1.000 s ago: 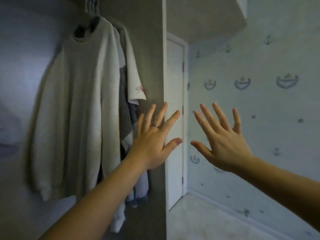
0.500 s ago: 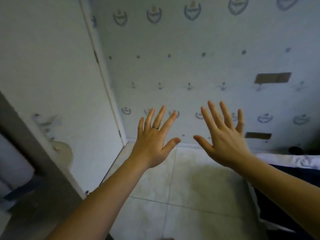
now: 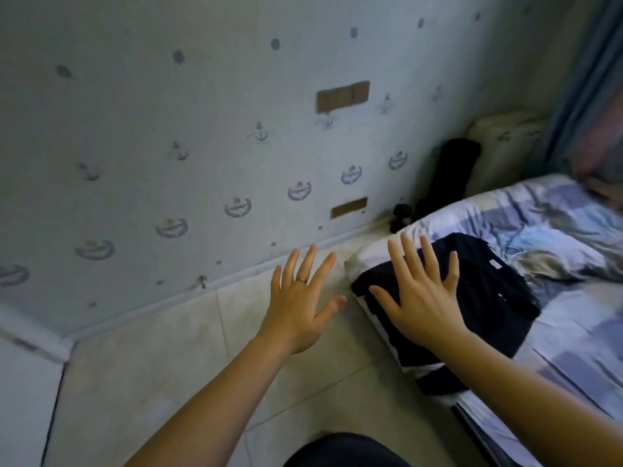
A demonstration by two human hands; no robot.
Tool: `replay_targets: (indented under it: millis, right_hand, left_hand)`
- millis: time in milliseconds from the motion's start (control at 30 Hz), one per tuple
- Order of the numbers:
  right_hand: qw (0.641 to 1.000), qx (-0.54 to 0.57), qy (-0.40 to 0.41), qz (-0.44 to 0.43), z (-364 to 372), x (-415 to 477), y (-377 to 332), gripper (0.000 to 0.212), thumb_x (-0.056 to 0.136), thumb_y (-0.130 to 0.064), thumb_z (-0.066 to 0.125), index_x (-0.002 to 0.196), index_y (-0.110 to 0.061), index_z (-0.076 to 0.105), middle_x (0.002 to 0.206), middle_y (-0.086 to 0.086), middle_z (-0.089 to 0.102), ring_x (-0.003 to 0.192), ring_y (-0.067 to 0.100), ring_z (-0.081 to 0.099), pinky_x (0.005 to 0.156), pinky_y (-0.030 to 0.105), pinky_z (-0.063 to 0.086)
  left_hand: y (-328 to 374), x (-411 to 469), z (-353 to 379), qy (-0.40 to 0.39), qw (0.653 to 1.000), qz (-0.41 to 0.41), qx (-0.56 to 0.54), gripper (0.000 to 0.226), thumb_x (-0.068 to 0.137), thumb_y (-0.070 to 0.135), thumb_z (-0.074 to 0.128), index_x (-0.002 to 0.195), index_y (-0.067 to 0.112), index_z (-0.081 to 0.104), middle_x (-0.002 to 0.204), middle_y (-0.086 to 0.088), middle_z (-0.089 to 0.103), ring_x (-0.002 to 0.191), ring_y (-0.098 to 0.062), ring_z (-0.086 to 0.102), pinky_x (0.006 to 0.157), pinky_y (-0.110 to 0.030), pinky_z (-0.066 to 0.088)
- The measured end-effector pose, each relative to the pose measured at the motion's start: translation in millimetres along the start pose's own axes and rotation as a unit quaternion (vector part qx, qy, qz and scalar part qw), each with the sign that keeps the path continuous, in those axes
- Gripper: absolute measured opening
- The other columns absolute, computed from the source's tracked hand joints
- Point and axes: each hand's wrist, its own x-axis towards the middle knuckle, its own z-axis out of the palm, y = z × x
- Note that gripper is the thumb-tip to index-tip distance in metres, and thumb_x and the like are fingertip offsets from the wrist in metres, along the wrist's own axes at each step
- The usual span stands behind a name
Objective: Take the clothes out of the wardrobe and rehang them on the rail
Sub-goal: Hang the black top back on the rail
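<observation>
Straight ahead in the head view, two bare forearms reach forward from the bottom of the picture, palms facing away. The left hand (image 3: 300,308) is spread wide with straight fingers and holds nothing; a thin ring (image 3: 301,280) sits on one finger. It hangs over the pale tiled floor (image 3: 168,382), near the skirting where floor meets wall.

The right hand (image 3: 421,305) is also spread wide, fingers straight and apart, gripping nothing. It lies in front of a dark navy garment (image 3: 488,298); whether the palm touches the cloth cannot be told.

That garment lies crumpled on the near corner of a bed (image 3: 573,348), on a bedspread checked in pale blue, lilac and white, with part of it draping over the bed's edge toward the floor.

Behind the hands rises a pale blue wall (image 3: 168,129) printed with small anchors, dots and rounded emblems. Two brown rectangular patches show on it, a larger one (image 3: 342,96) higher up and a smaller one (image 3: 349,207) lower down. A black object (image 3: 451,173), blurred, stands against the wall at the head of the bed, beside a pale cushion (image 3: 502,139). A blue curtain (image 3: 580,79) hangs at the far right.
</observation>
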Motion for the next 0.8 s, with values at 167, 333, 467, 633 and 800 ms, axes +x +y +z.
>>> replay_targets:
  millis: [167, 333, 467, 633, 800]
  right_hand:
    - [0.990, -0.015, -0.045, 0.132, 30, 27, 32, 0.084, 0.089, -0.076, 0.014, 0.157, -0.026, 0.004, 0.165, 0.000, -0.001, 0.150, 0.026, -0.011, 0.115, 0.061, -0.008]
    - [0.965, -0.015, -0.076, 0.250, 44, 33, 68, 0.085, 0.087, -0.078, 0.010, 0.156, -0.028, 0.002, 0.165, -0.002, -0.001, 0.150, 0.025, -0.013, 0.116, 0.059, -0.009]
    - [0.942, -0.008, -0.082, 0.324, 47, 35, 101, 0.087, 0.083, -0.079, 0.001, 0.155, -0.031, -0.006, 0.164, -0.006, -0.010, 0.148, 0.021, -0.019, 0.111, 0.054, -0.020]
    - [0.917, -0.013, -0.077, 0.390, 57, 39, 148, 0.087, 0.083, -0.078, 0.001, 0.156, -0.031, -0.002, 0.164, -0.006, -0.005, 0.150, 0.022, -0.013, 0.112, 0.054, -0.018]
    - [0.898, -0.014, -0.083, 0.431, 72, 61, 217, 0.088, 0.081, -0.078, 0.000, 0.156, -0.031, -0.001, 0.164, -0.006, -0.002, 0.151, 0.023, -0.008, 0.111, 0.055, -0.017]
  left_hand:
    - [-7, 98, 26, -0.067, 0.994, 0.083, -0.020, 0.072, 0.090, 0.076, 0.009, 0.153, 0.048, -0.009, 0.166, 0.010, -0.015, 0.149, -0.014, -0.026, 0.121, -0.050, -0.008]
    - [13, 170, 51, -0.120, 0.979, 0.158, -0.037, 0.078, 0.085, 0.081, 0.002, 0.154, 0.046, -0.008, 0.166, 0.008, -0.012, 0.151, -0.018, -0.021, 0.122, -0.051, -0.002]
    - [44, 223, 73, -0.150, 0.966, 0.207, -0.037, 0.078, 0.086, 0.077, 0.008, 0.155, 0.044, -0.006, 0.167, 0.007, -0.010, 0.151, -0.017, -0.020, 0.122, -0.049, -0.002]
    - [100, 287, 97, -0.176, 0.948, 0.263, -0.046, 0.070, 0.095, 0.070, 0.024, 0.155, 0.045, -0.003, 0.166, 0.010, -0.009, 0.149, -0.012, -0.023, 0.122, -0.047, -0.005]
    - [155, 355, 133, -0.193, 0.934, 0.295, -0.054, 0.070, 0.095, 0.069, 0.024, 0.156, 0.045, -0.001, 0.167, 0.008, -0.007, 0.150, -0.013, -0.021, 0.121, -0.042, -0.009]
